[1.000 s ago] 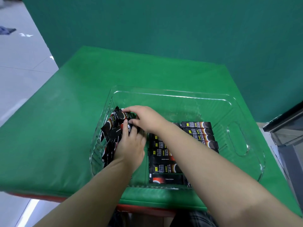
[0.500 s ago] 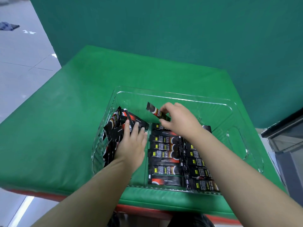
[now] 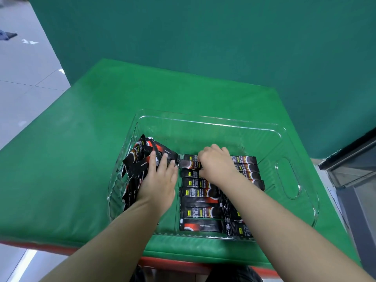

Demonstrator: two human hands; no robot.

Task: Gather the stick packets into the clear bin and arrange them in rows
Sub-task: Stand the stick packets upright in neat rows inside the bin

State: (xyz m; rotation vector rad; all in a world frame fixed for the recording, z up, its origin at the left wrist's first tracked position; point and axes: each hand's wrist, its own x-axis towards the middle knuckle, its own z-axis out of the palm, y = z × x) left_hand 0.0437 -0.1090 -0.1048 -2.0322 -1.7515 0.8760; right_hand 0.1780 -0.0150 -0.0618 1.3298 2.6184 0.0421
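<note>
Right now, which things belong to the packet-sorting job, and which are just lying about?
Job: clear bin; loose packet pile; arranged packet rows; left hand; right hand.
Lying about: dark cloth on the floor; white scraps; grey cabinet.

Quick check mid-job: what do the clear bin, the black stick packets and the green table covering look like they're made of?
Clear rectangular bin: looks like thin rigid transparent plastic, glossy; the green shows through and its rim catches highlights.
Black stick packets: probably printed plastic or foil film, slightly shiny.
Green table covering: seemingly padded vinyl or coated fabric, with a soft sheen and rounded front edge.
</note>
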